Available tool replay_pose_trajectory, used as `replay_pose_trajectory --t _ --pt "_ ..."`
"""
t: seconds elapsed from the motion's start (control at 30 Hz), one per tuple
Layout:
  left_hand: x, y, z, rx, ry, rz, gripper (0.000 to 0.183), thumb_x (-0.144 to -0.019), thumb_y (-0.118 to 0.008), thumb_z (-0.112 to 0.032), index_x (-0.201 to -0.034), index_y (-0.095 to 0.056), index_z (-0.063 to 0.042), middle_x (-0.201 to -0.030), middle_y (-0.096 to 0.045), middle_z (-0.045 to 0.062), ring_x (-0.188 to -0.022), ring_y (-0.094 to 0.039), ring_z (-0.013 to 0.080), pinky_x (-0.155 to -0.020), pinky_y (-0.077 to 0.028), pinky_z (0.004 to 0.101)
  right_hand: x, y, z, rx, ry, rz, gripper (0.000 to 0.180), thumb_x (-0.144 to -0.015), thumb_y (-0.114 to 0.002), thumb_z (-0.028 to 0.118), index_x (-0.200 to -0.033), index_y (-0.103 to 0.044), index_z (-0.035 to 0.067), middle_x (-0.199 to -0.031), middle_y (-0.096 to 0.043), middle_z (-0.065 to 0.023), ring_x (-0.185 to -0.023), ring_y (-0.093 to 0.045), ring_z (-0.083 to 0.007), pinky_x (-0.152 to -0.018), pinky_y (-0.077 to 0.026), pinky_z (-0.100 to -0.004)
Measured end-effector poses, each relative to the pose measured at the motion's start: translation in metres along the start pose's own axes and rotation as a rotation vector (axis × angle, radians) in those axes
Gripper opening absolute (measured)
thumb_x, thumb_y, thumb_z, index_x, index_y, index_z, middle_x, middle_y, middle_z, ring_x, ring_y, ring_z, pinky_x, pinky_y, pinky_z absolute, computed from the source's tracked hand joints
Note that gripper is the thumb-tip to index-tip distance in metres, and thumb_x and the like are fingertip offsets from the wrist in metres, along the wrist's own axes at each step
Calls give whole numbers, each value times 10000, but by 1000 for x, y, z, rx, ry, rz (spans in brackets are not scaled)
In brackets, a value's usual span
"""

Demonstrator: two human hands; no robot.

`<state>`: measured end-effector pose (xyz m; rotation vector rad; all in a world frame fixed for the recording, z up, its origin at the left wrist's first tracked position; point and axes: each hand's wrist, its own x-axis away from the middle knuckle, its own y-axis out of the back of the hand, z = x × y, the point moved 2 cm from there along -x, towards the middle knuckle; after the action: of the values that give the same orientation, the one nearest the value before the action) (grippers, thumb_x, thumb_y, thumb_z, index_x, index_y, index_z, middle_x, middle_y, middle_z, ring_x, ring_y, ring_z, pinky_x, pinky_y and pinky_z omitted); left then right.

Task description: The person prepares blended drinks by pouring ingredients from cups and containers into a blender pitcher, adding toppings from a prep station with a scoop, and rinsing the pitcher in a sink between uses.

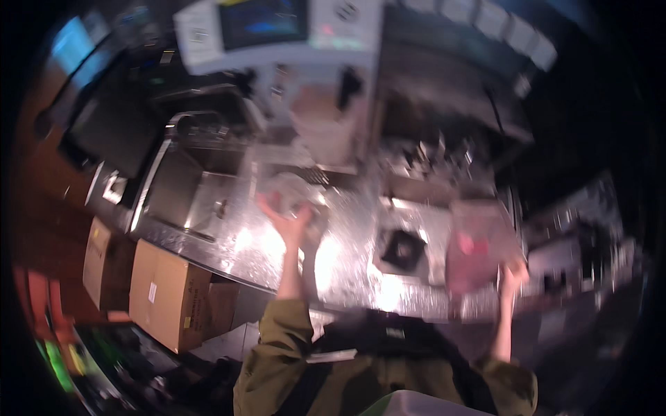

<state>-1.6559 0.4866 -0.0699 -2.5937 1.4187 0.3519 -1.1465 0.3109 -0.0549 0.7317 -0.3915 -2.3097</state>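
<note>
My left hand (287, 217) is over the stainless steel counter (260, 260), its thumb and fingers around a clear rounded object (285, 188) that is too blurred to name, perhaps a plastic container or bowl. On the right, my right hand (514, 275) is at the near right edge of a translucent pinkish board or tray (476, 244) and seems to grip it. A red patch shows on or through that pinkish thing. Between the hands, a black square piece (403, 248) with a pale centre lies in the recessed steel basin.
A steel sink (208, 203) is set into the counter at left. Cardboard boxes (161, 291) stand below its front left edge. Blurred metal utensils (437, 158) are behind the basin. A white machine (343, 31) with a dark screen stands at the back.
</note>
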Motion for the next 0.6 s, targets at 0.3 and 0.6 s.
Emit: replay_pose_trajectory --t 0.3,0.6 --pt "158 -150 -51 -141 6 885 906 -534 -751 -171 -1274 -241 -50 -1213 -396 193 -1122 -406 320 -937 -339 394 -84 27 135 507 791 405 193 -575 -616 115 -608 -439 46 -513 -456 -87 -464 -487 -267 -470 -378 -321" --pt "225 -247 -37 -191 -420 1007 993 -474 -775 -158 -1296 -227 -60 -1205 -377 142 -1127 -352 297 -948 -237 493 -123 9 160 911 847 905 198 -508 -565 105 -677 -472 55 -469 -474 -113 -471 -507 -322 -450 -412 -377"
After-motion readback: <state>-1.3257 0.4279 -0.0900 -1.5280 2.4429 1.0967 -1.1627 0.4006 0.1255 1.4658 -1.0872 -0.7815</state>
